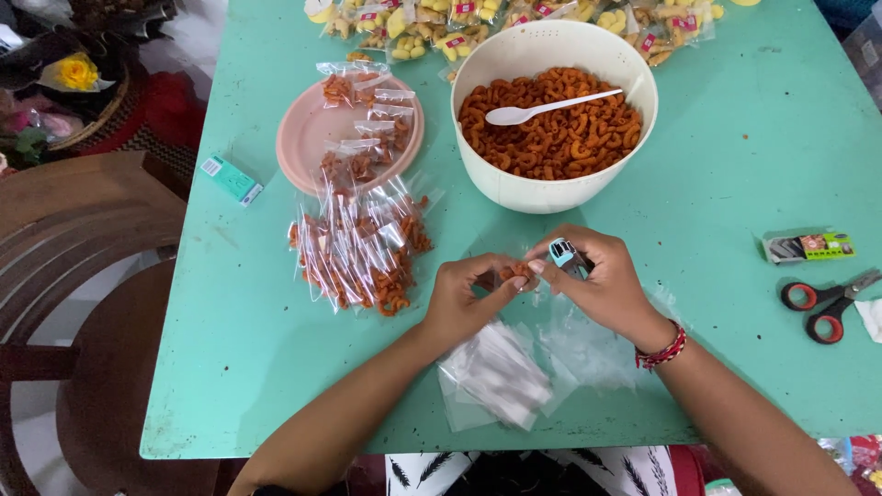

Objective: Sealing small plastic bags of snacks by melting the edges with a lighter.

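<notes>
Left hand (pixel 464 298) hides snack packet (pixel 514 272); right hand (pixel 597 280) half-covers stapler (pixel 567 256).

Home table (pixel 735 184), wooden chair (pixel 83 220), snack bowl (pixel 551 184)

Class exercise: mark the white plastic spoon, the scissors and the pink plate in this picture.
white plastic spoon (pixel 551 107): head view, on the middle of its handle.
scissors (pixel 825 306): head view, on the red-and-black handle loops.
pink plate (pixel 303 138): head view, on a bare part near its left rim.

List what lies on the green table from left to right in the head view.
Small teal box → pink round plate → white plastic bowl of orange macaroni snacks → green-ended staple box → red-handled scissors.
</notes>
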